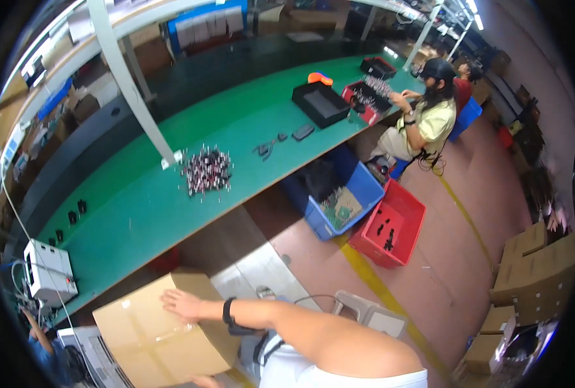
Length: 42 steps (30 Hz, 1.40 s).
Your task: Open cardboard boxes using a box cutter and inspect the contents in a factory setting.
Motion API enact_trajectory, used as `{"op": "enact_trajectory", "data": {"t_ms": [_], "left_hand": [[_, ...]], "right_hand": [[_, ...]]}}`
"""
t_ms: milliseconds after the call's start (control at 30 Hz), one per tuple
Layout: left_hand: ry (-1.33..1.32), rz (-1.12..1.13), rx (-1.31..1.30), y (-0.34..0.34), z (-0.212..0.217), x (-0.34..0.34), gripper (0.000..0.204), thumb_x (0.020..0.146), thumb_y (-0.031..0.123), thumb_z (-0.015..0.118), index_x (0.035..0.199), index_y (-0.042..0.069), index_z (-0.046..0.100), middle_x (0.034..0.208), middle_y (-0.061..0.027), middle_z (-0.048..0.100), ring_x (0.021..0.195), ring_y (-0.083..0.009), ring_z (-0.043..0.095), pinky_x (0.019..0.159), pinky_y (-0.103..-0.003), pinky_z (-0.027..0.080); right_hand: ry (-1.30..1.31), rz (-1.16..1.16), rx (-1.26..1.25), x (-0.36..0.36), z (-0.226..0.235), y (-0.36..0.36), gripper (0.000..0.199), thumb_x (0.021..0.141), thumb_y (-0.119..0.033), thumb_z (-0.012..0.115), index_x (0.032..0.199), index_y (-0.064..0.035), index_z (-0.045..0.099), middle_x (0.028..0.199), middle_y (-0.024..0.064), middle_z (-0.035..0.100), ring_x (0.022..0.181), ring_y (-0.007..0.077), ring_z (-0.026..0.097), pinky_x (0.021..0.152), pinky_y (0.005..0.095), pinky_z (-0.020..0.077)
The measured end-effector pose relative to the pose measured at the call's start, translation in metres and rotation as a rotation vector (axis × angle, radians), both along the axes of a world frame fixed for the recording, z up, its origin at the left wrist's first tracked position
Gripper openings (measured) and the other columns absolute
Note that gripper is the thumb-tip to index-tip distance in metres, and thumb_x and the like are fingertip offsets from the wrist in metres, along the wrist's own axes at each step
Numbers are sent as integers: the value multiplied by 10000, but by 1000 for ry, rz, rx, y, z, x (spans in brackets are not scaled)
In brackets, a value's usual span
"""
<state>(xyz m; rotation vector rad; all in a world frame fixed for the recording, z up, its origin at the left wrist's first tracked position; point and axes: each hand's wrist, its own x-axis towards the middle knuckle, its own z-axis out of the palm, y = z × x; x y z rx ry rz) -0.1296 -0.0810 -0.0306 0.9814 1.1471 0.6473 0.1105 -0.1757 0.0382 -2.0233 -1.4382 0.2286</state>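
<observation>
Box [151, 333] low beside green bench [139, 207], right hand [181, 304] spread flat on top, left hand [206, 381] at lower edge, fingers hidden; best kept level, supported underneath.

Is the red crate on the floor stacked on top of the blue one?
No, the red crate sits on the floor beside the blue crate, not on top of it.

Bare green surface [139, 213] lay open between the white machine [48, 271] and the heap of small parts [206, 170]; a white post [129, 77] stood just behind that heap.
</observation>
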Motion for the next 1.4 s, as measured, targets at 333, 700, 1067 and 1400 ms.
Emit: {"op": "enact_trajectory", "data": {"t_ms": [333, 700, 1067, 1400], "left_hand": [[409, 179, 190, -21, 25, -56, 659, 941, 498, 269, 1330, -32, 303, 1330, -164, 381, 1133, -281, 448, 925, -373, 395], [393, 174, 168, -27, 35, -57, 669, 941, 512, 236, 1308, -36, 348, 1294, -163, 424, 1123, -266, 459, 941, -364, 378], [319, 193, 177, -12, 19, -64, 598, 928, 498, 309, 1237, 3, 438, 1191, -124, 502, 1057, -225, 498, 845, -383, 429], [883, 295, 15, -70, 78, -10, 566, 769, 284, 612, 1248, 47, 426, 1171, -168, 504, 1051, -271, 502, 798, -378, 460]], "right_hand": [[691, -547, -303, -48, -76, -197, 324, 845, -367, 510, 809, -69, 630, 719, 150, 614, 701, 293, 616, 625, 381, 467], [254, -827, -223, 166, -30, -324, 124, 695, -115, 562, 782, -76, 642, 709, 132, 645, 667, 284, 636, 649, 367, 512], [339, -1516, -331, 404, -13, -332, 360, 774, -423, 599, 905, -89, 629, 909, 166, 645, 885, 350, 611, 762, 438, 488], [152, -1143, -590, 426, 2, -345, 441, 721, -398, 614, 864, 18, 644, 882, 229, 631, 815, 379, 616, 700, 438, 494]]}}
